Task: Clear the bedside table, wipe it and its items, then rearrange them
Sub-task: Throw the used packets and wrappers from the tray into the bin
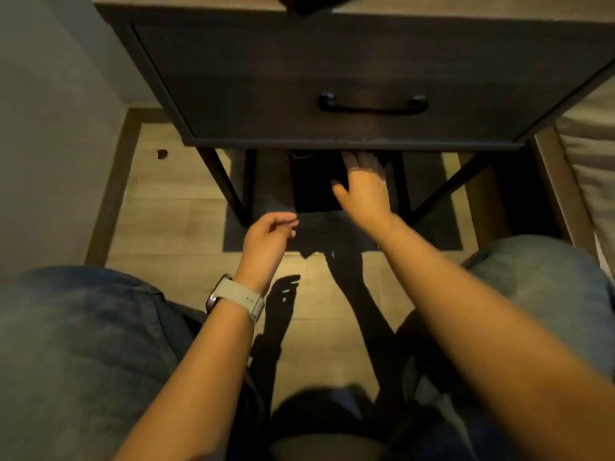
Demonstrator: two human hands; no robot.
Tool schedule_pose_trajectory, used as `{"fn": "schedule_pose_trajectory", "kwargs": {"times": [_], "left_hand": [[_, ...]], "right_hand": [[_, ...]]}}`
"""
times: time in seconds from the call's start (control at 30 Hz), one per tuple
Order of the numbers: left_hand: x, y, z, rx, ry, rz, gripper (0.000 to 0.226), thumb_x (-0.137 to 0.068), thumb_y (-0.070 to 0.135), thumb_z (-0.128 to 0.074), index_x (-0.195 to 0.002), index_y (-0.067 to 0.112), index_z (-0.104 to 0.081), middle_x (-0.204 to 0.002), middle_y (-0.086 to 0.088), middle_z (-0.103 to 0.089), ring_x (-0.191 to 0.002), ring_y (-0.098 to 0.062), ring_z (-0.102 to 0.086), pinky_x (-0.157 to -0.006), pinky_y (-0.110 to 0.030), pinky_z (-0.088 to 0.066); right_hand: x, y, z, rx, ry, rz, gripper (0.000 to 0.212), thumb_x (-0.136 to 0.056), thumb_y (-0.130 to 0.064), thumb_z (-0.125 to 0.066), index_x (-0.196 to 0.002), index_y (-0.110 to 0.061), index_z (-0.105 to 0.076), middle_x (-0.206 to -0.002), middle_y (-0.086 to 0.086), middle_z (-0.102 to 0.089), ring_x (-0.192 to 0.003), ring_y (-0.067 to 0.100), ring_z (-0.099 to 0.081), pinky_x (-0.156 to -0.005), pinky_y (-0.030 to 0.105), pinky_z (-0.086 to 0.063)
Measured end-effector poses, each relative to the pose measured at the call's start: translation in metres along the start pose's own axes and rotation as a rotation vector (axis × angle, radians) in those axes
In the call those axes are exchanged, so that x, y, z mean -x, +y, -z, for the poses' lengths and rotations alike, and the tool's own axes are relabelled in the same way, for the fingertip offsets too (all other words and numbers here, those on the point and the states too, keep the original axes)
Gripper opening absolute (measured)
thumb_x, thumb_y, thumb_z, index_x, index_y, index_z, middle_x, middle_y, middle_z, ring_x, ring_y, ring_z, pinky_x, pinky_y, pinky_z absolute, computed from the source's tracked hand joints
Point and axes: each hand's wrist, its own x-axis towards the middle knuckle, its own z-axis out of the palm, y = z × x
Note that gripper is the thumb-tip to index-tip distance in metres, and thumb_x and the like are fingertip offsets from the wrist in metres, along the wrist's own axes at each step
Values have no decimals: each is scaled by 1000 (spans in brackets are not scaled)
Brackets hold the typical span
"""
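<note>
The dark wooden bedside table [253, 78] fills the upper view, its drawer closed with a black handle [372, 104]. My right hand [364, 188] reaches under the drawer with straight fingers, over a dark boxy object [316, 184] in the shadow below; I cannot tell whether it touches it. My left hand [266, 241], with a watch on its wrist, hovers lower left of it, fingers loosely curled and holding nothing. A dark item [309, 3] shows at the table top's edge, mostly cut off.
Black metal table legs [226, 188] stand on the wood floor [159, 201]. A wall runs along the left and a bed edge [589, 144] along the right. My knees in jeans frame the lower view. A small dark speck [162, 154] lies on the floor.
</note>
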Motion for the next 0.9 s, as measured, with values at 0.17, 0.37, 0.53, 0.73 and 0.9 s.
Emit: {"fn": "schedule_pose_trajectory", "kwargs": {"times": [0.17,0.37,0.53,0.73,0.9], "left_hand": [[-1,-2,7,83,19,-20,22,-92,3,-53,-102,18,-67,-103,1,-70,-90,-8,-64,-79,-21,-46],[2,1,10,92,36,-47,22,-92,7,-55,-99,25,-66,-111,1,-68,-102,-11,-63,-77,-21,-47],[6,-5,15,27,99,-46,29,-95,7,-49,-118,21,-60,-116,6,-60,-109,-8,-55,-100,-33,-46],[14,-11,8,-13,45,-44,40,-97,20,-53,-137,20,-46,-113,9,-56,-102,-5,-55,-92,-28,-45],[27,-26,13,-162,126,-78,37,-94,11,-55,-127,26,-50,-120,-1,-59,-106,-15,-58,-87,-32,-50]], "right_hand": [[-44,4,-21,199,-170,-64,52,-98,-36,-47,-145,-16,-38,-145,14,-42,-136,33,-30,-116,43,-14],[-43,16,-34,31,-127,20,29,-99,-19,-47,-117,-5,-66,-121,19,-61,-114,38,-53,-100,42,-38],[25,18,-30,-111,20,130,16,-89,-15,-61,-98,-9,-73,-96,11,-68,-92,31,-61,-84,42,-45],[115,7,-16,-126,-57,233,10,-81,-11,-70,-90,-12,-74,-84,5,-66,-81,26,-61,-74,32,-42],[165,-6,-6,-179,-203,192,18,-87,-17,-66,-103,-15,-73,-97,1,-67,-96,17,-58,-88,32,-46]]}}
